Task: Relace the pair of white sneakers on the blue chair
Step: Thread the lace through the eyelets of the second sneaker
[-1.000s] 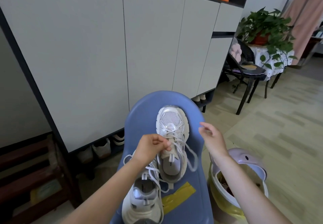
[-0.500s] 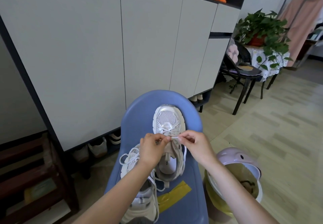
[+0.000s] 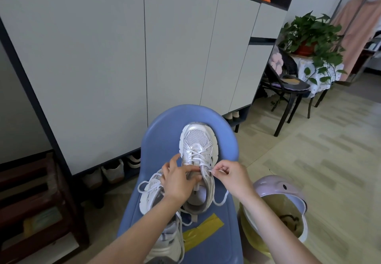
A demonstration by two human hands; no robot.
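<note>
Both white sneakers sit on the blue chair (image 3: 165,138) in front of me. The far sneaker (image 3: 198,150) stands with its toe up against the chair back; the near sneaker (image 3: 162,222) lies closer to me, partly under my left forearm. My left hand (image 3: 177,181) rests on the far sneaker's tongue, fingers curled over it; whether it also grips a lace I can't quite tell. My right hand (image 3: 231,177) pinches the tip of the lace (image 3: 220,200) just beside the sneaker's right eyelets, and the slack loops down beside the shoe. A strip of yellow tape (image 3: 204,230) lies on the seat. A lilac bin (image 3: 280,189) stands on the floor to my right.
</note>
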